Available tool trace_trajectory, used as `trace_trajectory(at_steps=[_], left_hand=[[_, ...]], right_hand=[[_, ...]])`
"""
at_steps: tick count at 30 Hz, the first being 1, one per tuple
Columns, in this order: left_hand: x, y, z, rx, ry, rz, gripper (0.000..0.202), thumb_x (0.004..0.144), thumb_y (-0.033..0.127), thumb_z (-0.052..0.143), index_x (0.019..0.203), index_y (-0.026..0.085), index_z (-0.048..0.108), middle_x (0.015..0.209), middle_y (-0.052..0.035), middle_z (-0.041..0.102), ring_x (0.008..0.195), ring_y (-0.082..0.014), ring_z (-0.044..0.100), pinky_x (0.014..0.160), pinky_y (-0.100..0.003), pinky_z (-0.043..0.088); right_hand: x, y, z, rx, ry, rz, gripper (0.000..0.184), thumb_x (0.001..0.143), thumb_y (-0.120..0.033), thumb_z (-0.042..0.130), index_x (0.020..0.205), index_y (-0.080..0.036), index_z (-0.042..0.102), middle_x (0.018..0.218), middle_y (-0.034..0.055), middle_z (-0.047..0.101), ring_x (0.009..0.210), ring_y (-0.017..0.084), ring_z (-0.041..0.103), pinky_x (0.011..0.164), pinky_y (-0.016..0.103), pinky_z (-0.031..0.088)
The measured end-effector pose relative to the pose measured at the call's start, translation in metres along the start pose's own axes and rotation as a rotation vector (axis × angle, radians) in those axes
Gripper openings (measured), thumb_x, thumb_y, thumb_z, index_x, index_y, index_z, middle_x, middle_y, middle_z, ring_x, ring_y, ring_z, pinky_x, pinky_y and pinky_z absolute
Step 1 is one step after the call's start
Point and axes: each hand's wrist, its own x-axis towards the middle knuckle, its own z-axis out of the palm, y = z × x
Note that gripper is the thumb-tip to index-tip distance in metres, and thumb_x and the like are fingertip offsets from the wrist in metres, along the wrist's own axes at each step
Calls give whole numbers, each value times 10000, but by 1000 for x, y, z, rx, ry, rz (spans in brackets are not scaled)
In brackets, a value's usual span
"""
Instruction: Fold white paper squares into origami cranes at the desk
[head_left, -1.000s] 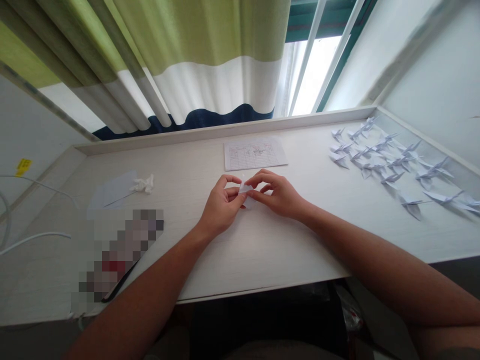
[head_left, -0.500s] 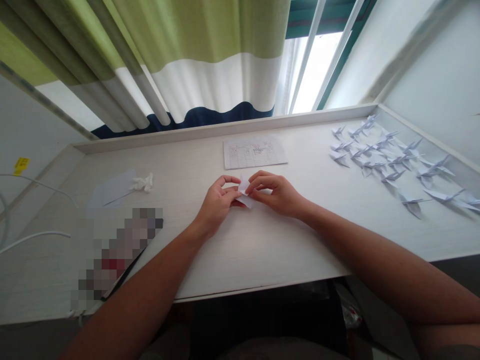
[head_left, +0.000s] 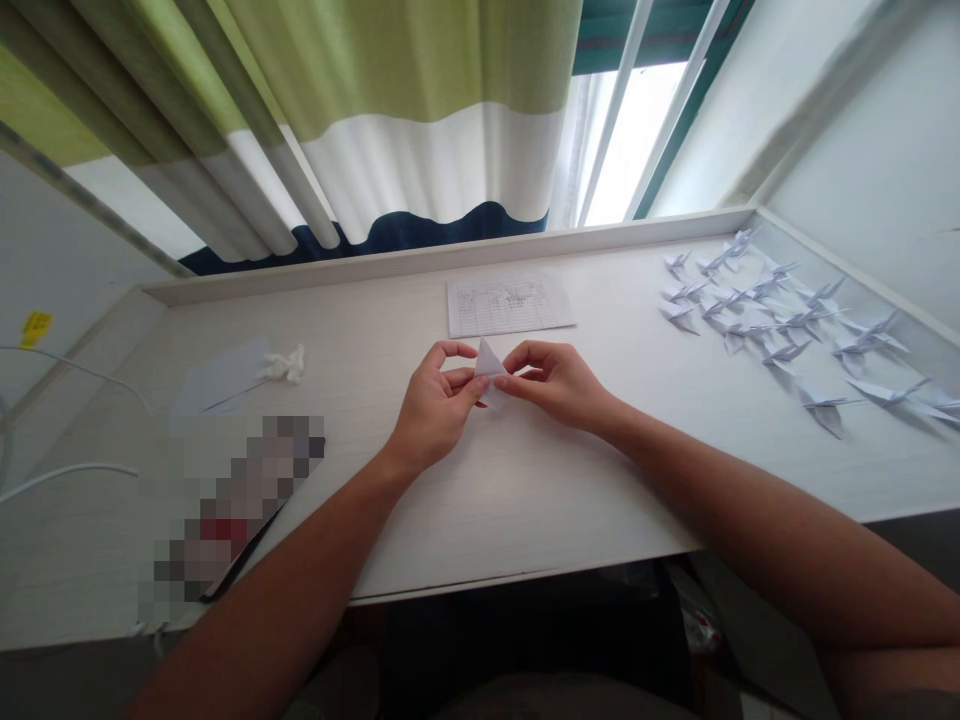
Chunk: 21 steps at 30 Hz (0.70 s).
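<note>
A small folded piece of white paper (head_left: 487, 365) stands up in a point between my two hands over the middle of the white desk (head_left: 525, 490). My left hand (head_left: 435, 410) pinches its left side with thumb and fingers. From the right, my right hand (head_left: 559, 382) pinches the other side, fingers curled. Both hands hover just above the desk surface.
Several folded paper cranes (head_left: 780, 320) are spread over the desk's right end. A printed sheet (head_left: 508, 304) lies behind my hands. At the left lie flat white paper (head_left: 217, 378), a crumpled scrap (head_left: 283, 366), a blurred-out object (head_left: 225, 500) and white cables (head_left: 60, 475). Curtains hang behind.
The paper piece has been turned up from lying flat, and its point now stands upright between my fingertips. My hands have stayed in the same place.
</note>
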Motion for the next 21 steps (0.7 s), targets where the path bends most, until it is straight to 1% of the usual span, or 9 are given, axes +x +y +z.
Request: trace_trajectory(at_steps=[5, 7, 12, 16, 18, 21], left_hand=[[-2, 2, 0, -54, -1, -42, 440, 835, 286, 859, 1118, 222, 528, 819, -6, 799, 727, -175, 765, 734, -298, 579], [-2, 2, 0, -54, 4, -59, 454, 819, 276, 868, 1119, 220, 532, 807, -6, 800, 714, -181, 766, 725, -301, 579], [-1, 3, 0, -13, 20, -60, 418, 845, 264, 841, 1132, 209, 542, 787, -3, 799, 718, -176, 761, 756, -315, 588], [0, 2, -1, -15, 54, -61, 381, 874, 273, 811, 1100, 214, 510, 810, -3, 792, 754, -181, 771, 780, -330, 593], [0, 1, -1, -29, 71, -53, 414, 865, 283, 824, 1096, 222, 486, 868, -8, 788, 783, -184, 781, 796, -338, 598], [1, 1, -2, -36, 92, -45, 486, 827, 292, 865, 1096, 232, 465, 945, -10, 771, 791, -180, 786, 786, -331, 602]], right_hand=[[0, -2, 0, 70, -2, 26, 430, 696, -557, 947, 793, -193, 739, 869, 45, 754, 831, 200, 701, 786, 373, 602], [1, -2, 1, 77, 0, 47, 431, 683, -552, 955, 785, -190, 744, 847, 43, 755, 808, 194, 698, 773, 365, 589], [1, -1, 1, 54, 15, 61, 396, 712, -532, 937, 800, -187, 764, 834, 46, 762, 791, 184, 684, 754, 346, 567], [1, -1, 1, 48, -14, 43, 340, 729, -460, 929, 887, -197, 782, 926, 54, 775, 862, 194, 689, 759, 340, 587], [1, 0, 1, 46, -24, 33, 324, 751, -445, 910, 926, -201, 787, 969, 62, 780, 883, 195, 686, 756, 338, 592], [1, 1, 1, 44, -30, 37, 331, 771, -476, 892, 907, -196, 781, 932, 59, 773, 845, 188, 676, 732, 331, 586]])
